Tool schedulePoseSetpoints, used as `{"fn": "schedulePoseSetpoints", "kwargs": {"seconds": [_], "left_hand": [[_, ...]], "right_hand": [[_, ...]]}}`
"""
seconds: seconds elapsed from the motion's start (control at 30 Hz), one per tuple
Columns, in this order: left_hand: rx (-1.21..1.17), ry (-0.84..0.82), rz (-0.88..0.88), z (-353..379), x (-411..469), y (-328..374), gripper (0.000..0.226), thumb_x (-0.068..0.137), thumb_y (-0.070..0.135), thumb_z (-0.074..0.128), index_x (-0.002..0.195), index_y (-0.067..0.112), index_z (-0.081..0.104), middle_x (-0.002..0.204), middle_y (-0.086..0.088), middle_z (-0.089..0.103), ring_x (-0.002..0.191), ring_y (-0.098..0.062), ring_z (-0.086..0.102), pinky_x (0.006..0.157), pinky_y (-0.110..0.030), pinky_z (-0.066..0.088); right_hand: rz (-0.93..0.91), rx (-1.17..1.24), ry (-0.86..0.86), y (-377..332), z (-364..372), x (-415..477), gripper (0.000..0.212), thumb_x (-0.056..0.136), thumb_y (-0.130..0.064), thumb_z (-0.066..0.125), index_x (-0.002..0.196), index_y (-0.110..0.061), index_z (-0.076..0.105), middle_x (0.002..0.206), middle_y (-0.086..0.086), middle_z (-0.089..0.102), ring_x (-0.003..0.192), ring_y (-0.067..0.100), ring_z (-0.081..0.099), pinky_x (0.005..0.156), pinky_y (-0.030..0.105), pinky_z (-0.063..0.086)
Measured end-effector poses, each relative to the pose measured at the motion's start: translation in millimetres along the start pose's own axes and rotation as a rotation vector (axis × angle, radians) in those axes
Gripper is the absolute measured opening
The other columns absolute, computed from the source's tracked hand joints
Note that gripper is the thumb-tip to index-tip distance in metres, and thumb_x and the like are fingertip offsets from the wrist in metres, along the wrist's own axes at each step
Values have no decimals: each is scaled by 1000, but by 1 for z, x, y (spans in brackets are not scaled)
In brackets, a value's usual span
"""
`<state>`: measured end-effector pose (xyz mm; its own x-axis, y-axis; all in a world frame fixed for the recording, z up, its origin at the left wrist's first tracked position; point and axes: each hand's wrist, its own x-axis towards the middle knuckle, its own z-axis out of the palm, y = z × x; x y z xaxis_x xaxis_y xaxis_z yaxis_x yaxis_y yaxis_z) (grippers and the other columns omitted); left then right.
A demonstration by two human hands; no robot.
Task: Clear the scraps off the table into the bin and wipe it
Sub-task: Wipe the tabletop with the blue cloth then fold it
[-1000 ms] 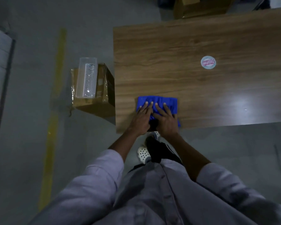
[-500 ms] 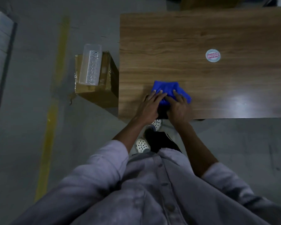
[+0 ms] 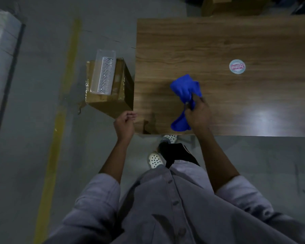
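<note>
**One hand on the cloth, the other idle at the table's corner**

One blue cloth (image 3: 185, 88) is the only loose thing over the wooden table (image 3: 218, 41), and the right hand (image 3: 198, 114) has it. The fingers are curled tight round its middle, so the cloth is bunched. One lobe billows out beyond the knuckles, toward the far side. A second end droops on the near side of the hand, close to the table's near edge. Whether any of the cloth touches the wood cannot be told from this angle.

The left hand (image 3: 125, 123) holds nothing. Its fingers are loosely curled and it sits just off the table's near left corner, over the floor (image 3: 33, 155), well apart from the cloth.

Farther along the table, to the right of the cloth and apart from it, lies a round sticker (image 3: 237, 66) with pink lettering too blurred to read. A bright patch of reflected light lies on the wood beyond the right hand.

On the floor, a cardboard box (image 3: 111, 99) stands beside the table's left edge. A clear plastic tray (image 3: 104, 73) with a white ribbed insert lies lengthwise on top of it. A yellow line (image 3: 60, 110) runs down the grey floor to the left of the box. Below the table edge, a white perforated clog (image 3: 155, 160) shows between the person's grey sleeves.
</note>
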<state>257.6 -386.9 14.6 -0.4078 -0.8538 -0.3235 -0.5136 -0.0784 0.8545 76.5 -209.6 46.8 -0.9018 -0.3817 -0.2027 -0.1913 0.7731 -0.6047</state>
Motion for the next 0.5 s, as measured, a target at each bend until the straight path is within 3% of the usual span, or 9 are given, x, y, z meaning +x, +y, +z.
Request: {"fn": "schedulePoseSetpoints", "kwargs": {"seconds": [0.1,0.2,0.33,0.5], "left_hand": [[-64,17,-90,16,5,-3,37,81,-15,44,87,10,71,85,-8,74,85,-26,74,87,-49,60],[-92,37,-129,24,3,-6,42,79,-13,43,79,21,69,82,-8,75,83,-27,75,84,-50,60],[-112,78,-211,25,2,-14,43,77,-13,45,75,22,69,82,-9,75,82,-28,74,81,-48,61],[-269,312,-309,17,7,-33,37,71,-10,47,69,20,69,79,-13,74,81,-31,72,81,-45,62]], "right_hand": [[22,-219,-234,2,18,6,59,93,-65,49,130,-22,63,128,17,65,116,38,61,96,44,49],[12,-288,-107,11,41,2,59,99,-62,42,147,-28,49,155,14,43,140,42,39,113,57,33],[-155,-434,-157,24,82,11,72,99,-70,34,161,-38,16,170,14,7,155,41,4,119,65,11],[-144,-483,-76,-24,123,36,86,96,-77,21,163,-25,7,170,16,-3,156,39,-5,123,63,4]]}}
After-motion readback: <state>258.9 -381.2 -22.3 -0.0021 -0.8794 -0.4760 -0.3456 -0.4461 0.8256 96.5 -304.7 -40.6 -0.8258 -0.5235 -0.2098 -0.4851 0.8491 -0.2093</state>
